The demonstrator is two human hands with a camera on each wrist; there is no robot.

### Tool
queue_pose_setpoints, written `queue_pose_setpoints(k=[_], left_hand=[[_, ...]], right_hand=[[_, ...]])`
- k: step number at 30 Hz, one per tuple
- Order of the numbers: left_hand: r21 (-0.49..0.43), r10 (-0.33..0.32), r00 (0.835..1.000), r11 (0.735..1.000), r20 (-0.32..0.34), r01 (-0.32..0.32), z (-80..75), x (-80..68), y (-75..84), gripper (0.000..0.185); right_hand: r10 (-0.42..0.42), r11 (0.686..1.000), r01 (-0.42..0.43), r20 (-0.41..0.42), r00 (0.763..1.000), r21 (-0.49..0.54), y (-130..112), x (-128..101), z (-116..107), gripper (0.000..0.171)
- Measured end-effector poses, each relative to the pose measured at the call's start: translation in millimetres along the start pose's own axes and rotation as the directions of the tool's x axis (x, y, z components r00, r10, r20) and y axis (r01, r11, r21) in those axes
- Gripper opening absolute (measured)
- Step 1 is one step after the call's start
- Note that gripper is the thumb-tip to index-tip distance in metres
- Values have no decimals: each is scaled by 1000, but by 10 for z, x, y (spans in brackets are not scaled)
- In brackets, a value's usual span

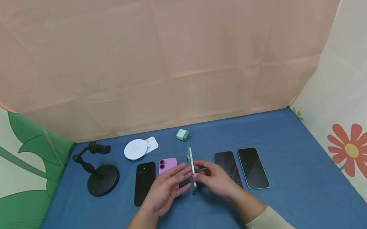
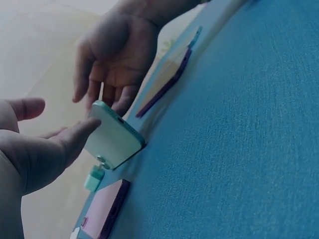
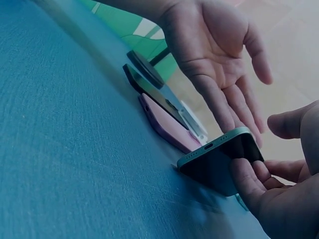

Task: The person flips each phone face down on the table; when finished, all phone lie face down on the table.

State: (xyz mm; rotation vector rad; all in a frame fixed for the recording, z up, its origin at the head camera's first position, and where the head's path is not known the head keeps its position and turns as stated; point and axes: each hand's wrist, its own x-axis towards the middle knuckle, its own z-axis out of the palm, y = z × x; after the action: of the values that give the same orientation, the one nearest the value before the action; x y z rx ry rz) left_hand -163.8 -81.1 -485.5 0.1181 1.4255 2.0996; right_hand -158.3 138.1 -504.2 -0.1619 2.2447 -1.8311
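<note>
A mint-green phone (image 1: 192,171) stands on its long edge on the blue cloth, between both hands. My left hand (image 1: 169,189) is at its back, where the camera lenses show in the left wrist view; the fingers (image 2: 82,134) are extended, with tips at or very near the back. On the screen side is my right hand (image 1: 217,179). Its fingers (image 3: 244,179) are slightly bent against the dark screen, and the thumb is raised away from the phone in the right wrist view. Neither hand curls round the phone. A pink phone (image 1: 167,164) lies partly behind my left hand.
Left of the pink phone lies a black phone (image 1: 145,182). Two dark-screened phones, one (image 1: 229,164) beside another (image 1: 253,169), lie to the right. Behind are a black stand (image 1: 103,180), a white disc (image 1: 135,149), a white card (image 1: 151,144) and a mint-green plug (image 1: 182,135).
</note>
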Motion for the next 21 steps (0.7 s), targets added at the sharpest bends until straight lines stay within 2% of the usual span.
queue_pose_setpoints(k=[6,21], left_hand=[[32,-10,1000,999,14,9,11,-8,-11,57],[49,-39,998,998,-46,41,-75,75,-145,60]], right_hand=[[3,1000,-3,-10,1000,-11,2,-27,-43,52],[30,1000,-30,-42,999,2,59,-85,-143,52]])
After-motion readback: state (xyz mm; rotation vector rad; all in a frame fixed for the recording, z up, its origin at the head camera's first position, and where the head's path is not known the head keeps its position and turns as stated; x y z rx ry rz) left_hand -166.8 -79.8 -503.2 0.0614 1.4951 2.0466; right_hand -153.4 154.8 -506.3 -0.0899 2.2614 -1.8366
